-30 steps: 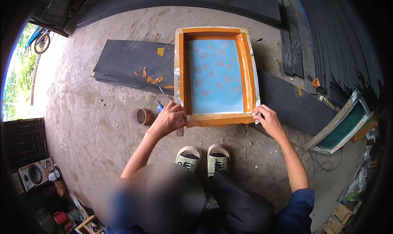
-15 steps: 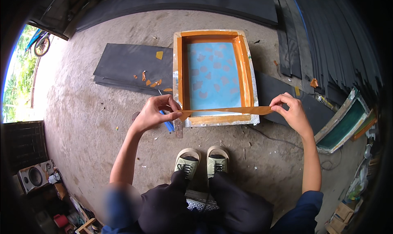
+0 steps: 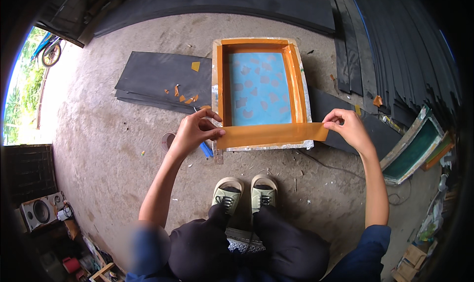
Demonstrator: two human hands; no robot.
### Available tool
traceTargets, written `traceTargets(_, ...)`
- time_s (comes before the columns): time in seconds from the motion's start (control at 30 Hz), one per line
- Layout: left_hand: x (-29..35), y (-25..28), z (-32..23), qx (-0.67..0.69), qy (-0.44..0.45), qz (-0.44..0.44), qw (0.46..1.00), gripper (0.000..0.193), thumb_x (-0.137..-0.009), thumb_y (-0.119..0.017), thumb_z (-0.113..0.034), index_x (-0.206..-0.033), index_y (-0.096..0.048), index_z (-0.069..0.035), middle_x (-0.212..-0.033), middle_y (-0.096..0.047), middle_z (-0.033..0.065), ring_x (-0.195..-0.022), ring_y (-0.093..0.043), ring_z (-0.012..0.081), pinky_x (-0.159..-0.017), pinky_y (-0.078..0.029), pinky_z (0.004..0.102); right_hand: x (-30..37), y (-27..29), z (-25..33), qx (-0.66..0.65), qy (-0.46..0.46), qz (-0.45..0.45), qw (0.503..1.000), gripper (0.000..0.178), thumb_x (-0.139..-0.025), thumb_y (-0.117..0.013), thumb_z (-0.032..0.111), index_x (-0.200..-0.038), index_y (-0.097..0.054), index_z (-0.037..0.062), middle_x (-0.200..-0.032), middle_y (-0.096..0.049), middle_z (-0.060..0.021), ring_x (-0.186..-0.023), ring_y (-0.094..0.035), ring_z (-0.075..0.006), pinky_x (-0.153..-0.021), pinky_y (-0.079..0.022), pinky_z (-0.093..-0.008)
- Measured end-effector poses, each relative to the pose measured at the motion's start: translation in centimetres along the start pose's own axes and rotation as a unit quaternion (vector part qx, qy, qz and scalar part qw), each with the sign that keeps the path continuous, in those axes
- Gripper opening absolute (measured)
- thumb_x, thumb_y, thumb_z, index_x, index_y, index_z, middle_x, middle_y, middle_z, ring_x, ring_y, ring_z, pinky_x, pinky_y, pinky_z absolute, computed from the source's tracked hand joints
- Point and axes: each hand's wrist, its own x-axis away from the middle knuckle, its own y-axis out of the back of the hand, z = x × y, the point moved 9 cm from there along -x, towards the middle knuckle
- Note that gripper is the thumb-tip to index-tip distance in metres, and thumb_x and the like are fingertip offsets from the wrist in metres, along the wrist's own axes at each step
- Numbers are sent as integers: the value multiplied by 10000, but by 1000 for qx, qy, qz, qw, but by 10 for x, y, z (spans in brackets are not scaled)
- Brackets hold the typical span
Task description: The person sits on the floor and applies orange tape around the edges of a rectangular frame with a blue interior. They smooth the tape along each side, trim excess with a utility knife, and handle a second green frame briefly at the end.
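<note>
A strip of orange-brown tape (image 3: pixel 271 136) stretches across the near side of a screen printing frame (image 3: pixel 304 97). My left hand (image 3: pixel 193 132) is at the strip's left end, thumb against the tape, index finger raised apart from the thumb. At the other end, beyond the frame's right edge, my right hand (image 3: pixel 349 129) pinches the strip between thumb and fingers. Similar tape lines the frame's inner sides. Inside, the blue mesh (image 3: pixel 261 87) shows greyish patches. Whether the strip's middle touches the frame, I cannot tell.
By my left hand lie a clear ruler (image 3: pixel 218 156) and a blue-handled tool (image 3: pixel 206 149). Tape scraps (image 3: pixel 187 100) litter the dark boards (image 3: pixel 160 79) at left. A green-mesh frame (image 3: pixel 414 146) leans at right. My shoes (image 3: pixel 228 192) stand below the frame.
The strip, twisted and narrow before, now lies broad side up across the frame's near side. My left hand has shifted slightly right, its index finger lifting from the thumb. My right hand still pinches.
</note>
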Motion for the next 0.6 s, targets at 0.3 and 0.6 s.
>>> traceTargets(0.3, -34, -11, 39, -165, 23, -39, 985, 279, -812, -692, -256, -904, -697, 8, -801, -708, 106, -770, -692, 174, -710, -516, 295, -55, -47, -47, 31, -75, 80, 994, 114, -751, -721, 73, -820, -696, -15, -706, -663, -50, -645, -584, -83, -625, -479, -249)
traceTargets(0.6, -40, 2, 40, -147, 58, -9, 987, 228, -803, -684, -240, -874, -697, -24, -689, -668, 84, -629, -639, 147, -608, -472, 276, -69, -48, -41, 8, -71, 136, 988, 117, -756, -707, 75, -831, -698, -14, -723, -674, -74, -670, -603, -102, -637, -477, -253)
